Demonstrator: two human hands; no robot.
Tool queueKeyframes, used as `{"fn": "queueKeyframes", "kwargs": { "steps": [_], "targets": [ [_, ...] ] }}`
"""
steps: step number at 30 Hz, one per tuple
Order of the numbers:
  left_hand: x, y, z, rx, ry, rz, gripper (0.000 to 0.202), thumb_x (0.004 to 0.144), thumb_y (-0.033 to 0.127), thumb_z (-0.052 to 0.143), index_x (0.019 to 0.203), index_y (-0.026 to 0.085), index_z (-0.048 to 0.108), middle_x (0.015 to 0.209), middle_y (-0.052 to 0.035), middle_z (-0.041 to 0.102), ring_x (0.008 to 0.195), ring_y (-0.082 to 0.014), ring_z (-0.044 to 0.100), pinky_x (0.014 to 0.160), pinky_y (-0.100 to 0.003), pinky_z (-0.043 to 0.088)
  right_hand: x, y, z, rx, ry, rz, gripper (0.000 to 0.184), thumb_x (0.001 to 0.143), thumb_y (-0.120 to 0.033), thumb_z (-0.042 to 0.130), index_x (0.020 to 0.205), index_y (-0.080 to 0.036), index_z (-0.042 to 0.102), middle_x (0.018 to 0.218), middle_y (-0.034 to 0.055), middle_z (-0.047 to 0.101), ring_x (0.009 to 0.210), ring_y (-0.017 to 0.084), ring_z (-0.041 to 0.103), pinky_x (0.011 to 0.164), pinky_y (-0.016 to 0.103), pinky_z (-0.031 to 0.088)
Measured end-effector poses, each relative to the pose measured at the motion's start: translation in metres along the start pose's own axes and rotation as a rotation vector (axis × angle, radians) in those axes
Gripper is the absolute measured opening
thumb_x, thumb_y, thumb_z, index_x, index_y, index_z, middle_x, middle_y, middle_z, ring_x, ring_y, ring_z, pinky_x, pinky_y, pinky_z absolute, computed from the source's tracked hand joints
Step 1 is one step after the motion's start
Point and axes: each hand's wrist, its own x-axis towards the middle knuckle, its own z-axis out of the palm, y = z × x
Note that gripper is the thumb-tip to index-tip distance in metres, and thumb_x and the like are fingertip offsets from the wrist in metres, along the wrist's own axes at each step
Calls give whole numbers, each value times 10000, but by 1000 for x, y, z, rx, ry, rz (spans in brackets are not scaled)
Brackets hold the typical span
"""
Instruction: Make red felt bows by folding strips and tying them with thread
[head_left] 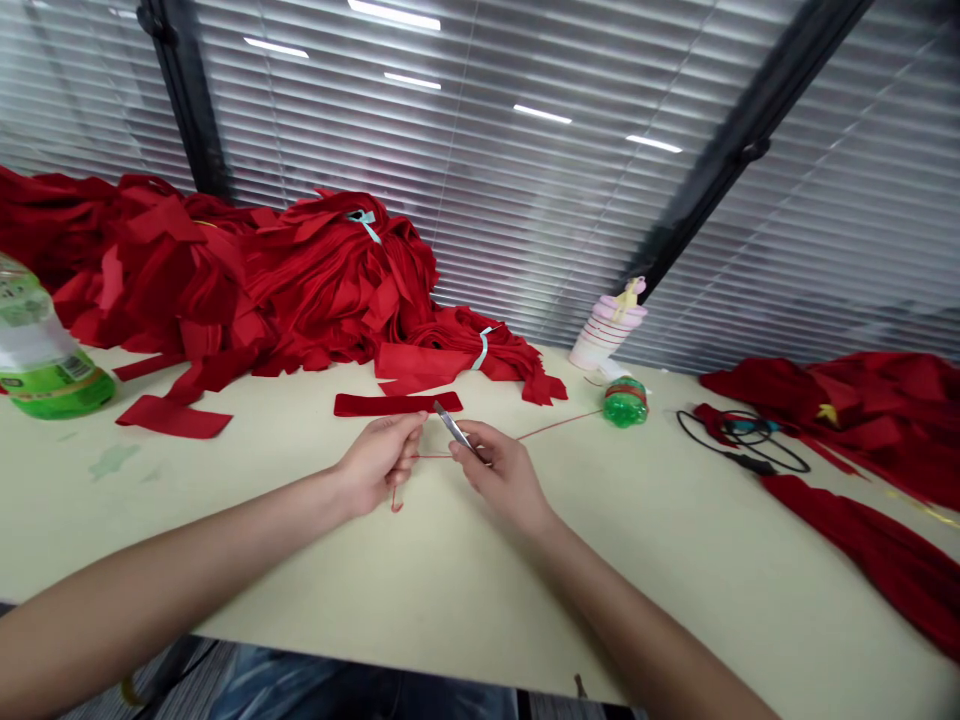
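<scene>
My left hand (379, 462) pinches a thin red cord (480, 450), and a small loop of it (395, 503) hangs below the fingers. My right hand (499, 475) grips small metal scissors (454, 426), whose tips point up and left, with the cord running beside them. Between the hands there is a narrow gap. Just beyond them, a dark red fabric strip (397, 404) lies flat on the cream table (420, 590). The cord stretches right toward a green plastic bottle piece (625, 402).
A large heap of red fabric strips (330, 285) lies at the back left, with a green-labelled plastic bottle (45, 350) at the far left. Pink-and-white stacked cups (606, 338), a black cable (742, 445) and more red cloth (847, 390) sit right. Window blinds (480, 170) stand behind.
</scene>
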Motion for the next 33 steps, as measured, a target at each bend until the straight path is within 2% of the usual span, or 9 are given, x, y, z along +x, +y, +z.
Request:
{"fn": "queueKeyframes", "kwargs": {
  "steps": [4,9,14,17,24,28,33],
  "targets": [
    [0,1,-1,41,30,12,343,757,284,568,558,203,301,425,107,195,369,-43,129,333,-187,95,-3,-8,7,214,-28,99,323,742,-395,623,951,-149,613,636,-15,483,467,63,364,376,180,303],
    [-5,2,2,88,17,42,387,727,298,592,531,210,270,409,109,188,353,-46,129,311,-184,133,-10,-19,14,399,-34,202,321,723,-420,650,916,-165,615,626,-26,474,450,51,347,376,175,258],
    [-7,1,3,127,-14,53,341,704,256,602,518,206,320,404,106,224,330,-43,159,303,-183,152,-13,-19,18,523,-30,242,303,714,-397,673,912,-173,623,627,-36,465,445,41,328,383,174,223],
    [-6,0,2,124,20,110,346,698,217,593,511,203,301,405,104,232,322,-35,176,311,-175,141,-13,-18,18,525,-15,225,284,715,-380,677,901,-171,634,620,-37,460,451,42,332,384,175,220],
    [-9,10,7,14,154,320,450,622,75,557,528,205,136,434,111,152,359,-14,132,347,-169,134,-11,-25,15,489,19,257,314,687,-386,692,915,-172,670,607,-27,466,463,53,342,387,184,217],
    [-12,14,11,-15,165,365,456,589,37,547,524,205,127,442,109,141,363,-9,135,355,-172,139,-9,-26,13,519,44,261,325,682,-388,701,923,-170,682,609,-20,475,460,53,342,386,188,210],
    [-15,13,14,-50,154,399,475,601,35,558,528,203,119,486,102,96,385,-12,116,370,-176,141,-4,-27,3,441,84,183,306,650,-376,727,871,-166,702,593,-1,527,461,64,371,384,197,244]
  ]
}}
